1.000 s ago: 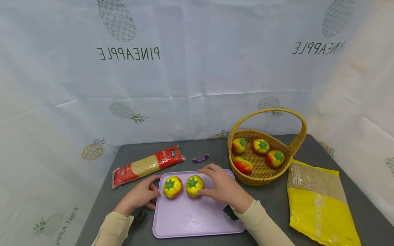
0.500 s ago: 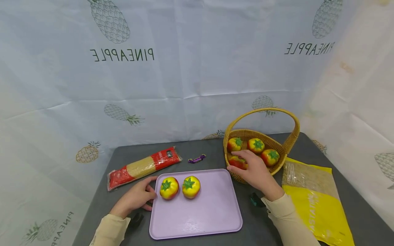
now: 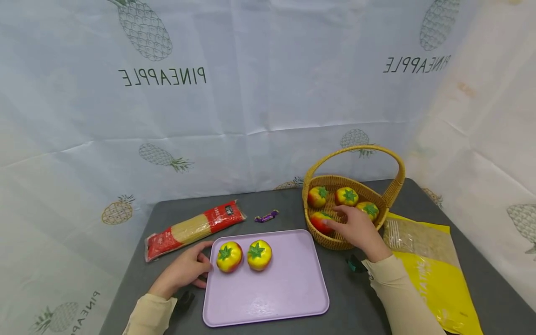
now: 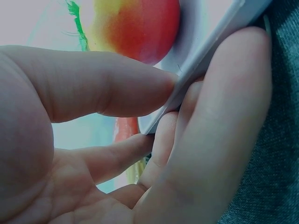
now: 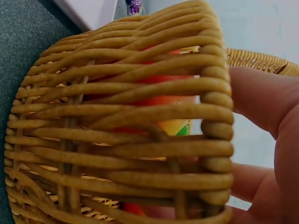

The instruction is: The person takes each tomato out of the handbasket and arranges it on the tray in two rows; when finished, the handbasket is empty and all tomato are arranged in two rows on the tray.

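Observation:
My left hand (image 3: 186,268) grips the left rim of a lilac tray (image 3: 268,302); in the left wrist view the thumb lies on the rim and fingers curl at its outer side. Two yellow-and-red model fruits with green leafy tops, a left one (image 3: 229,257) and a right one (image 3: 259,255), sit on the tray. My right hand (image 3: 359,230) reaches into a wicker basket (image 3: 331,243), its thumb at a redder fruit (image 3: 319,224) and its fingers spread apart. Some fingertips are hidden behind the basket wall (image 5: 117,112) in the right wrist view.
More such fruits, one at the back left (image 3: 317,197), stand in the basket under its tall handle (image 3: 356,149). A spaghetti pack (image 3: 194,229) and a purple-wrapped candy (image 3: 266,216) lie behind the tray. A yellow pasta bag (image 3: 439,274) lies at the right.
My right hand has let go of the right fruit on the tray and moved right into the basket, down beside the redder fruit. The left hand stays at the tray's rim.

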### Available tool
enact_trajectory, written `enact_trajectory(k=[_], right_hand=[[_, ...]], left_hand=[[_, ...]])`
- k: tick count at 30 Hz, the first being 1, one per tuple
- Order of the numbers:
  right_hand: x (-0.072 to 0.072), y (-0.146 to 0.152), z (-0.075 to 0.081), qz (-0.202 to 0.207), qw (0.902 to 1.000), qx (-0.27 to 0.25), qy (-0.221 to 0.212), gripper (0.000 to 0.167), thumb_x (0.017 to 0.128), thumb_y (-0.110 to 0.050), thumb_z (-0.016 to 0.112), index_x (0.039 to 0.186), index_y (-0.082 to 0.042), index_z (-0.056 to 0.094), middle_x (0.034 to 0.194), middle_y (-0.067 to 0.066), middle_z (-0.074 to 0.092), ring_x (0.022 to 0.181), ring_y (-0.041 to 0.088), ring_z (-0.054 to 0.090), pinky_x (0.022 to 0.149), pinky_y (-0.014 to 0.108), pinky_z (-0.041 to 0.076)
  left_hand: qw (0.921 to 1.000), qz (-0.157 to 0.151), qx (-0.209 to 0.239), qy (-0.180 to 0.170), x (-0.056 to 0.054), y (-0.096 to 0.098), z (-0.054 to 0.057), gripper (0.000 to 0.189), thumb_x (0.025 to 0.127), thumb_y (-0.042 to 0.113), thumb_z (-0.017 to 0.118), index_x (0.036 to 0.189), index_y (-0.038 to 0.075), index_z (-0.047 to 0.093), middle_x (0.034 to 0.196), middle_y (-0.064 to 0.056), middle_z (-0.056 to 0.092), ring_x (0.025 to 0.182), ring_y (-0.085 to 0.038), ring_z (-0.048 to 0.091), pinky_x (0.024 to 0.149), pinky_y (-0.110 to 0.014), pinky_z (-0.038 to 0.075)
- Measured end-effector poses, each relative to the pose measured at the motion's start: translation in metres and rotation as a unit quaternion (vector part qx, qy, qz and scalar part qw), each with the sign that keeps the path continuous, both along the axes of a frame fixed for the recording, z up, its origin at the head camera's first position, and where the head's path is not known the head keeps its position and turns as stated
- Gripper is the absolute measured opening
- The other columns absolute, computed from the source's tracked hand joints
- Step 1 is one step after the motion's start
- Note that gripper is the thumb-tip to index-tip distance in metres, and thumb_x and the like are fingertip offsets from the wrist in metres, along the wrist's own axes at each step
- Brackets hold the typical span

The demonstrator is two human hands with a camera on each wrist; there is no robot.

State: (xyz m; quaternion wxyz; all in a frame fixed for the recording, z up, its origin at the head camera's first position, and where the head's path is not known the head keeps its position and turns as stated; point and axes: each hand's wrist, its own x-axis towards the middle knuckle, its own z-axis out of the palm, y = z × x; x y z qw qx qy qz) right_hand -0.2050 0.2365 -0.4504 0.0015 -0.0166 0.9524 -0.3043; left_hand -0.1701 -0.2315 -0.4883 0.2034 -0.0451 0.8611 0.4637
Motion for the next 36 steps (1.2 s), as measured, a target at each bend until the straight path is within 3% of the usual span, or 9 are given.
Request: enact_trajectory(k=[12, 36], right_hand=[[-0.0078, -0.0008, -0.0052, 0.005, 0.9994, 0.008, -0.033, 0.073, 0.098, -0.057, 0.071, 0.145, -0.001, 0.064, 0.132, 0.022, 0.074, 0.117, 0.039, 0.072, 0.099, 0.055, 0.063], [-0.0096, -0.0047, -0.0004, 0.030, 0.9989, 0.015, -0.031, 0.068, 0.098, -0.053, 0.073, 0.140, 0.001, 0.068, 0.125, 0.021, 0.077, 0.109, 0.036, 0.073, 0.094, 0.053, 0.064]], left_hand=[[1.0000, 0.001, 0.000, -0.004, 0.0000, 0.0017, -0.0005, 0.074, 0.093, 0.009, 0.076, 0.161, 0.010, 0.046, 0.100, -0.014, 0.061, 0.080, -0.025, 0.068, 0.063, -0.041, 0.068], [1.0000, 0.005, -0.002, 0.000, 0.0015, 0.0018, 0.0014, 0.074, 0.092, 0.009, 0.076, 0.160, 0.010, 0.047, 0.100, -0.014, 0.060, 0.080, -0.025, 0.066, 0.063, -0.041, 0.068]])
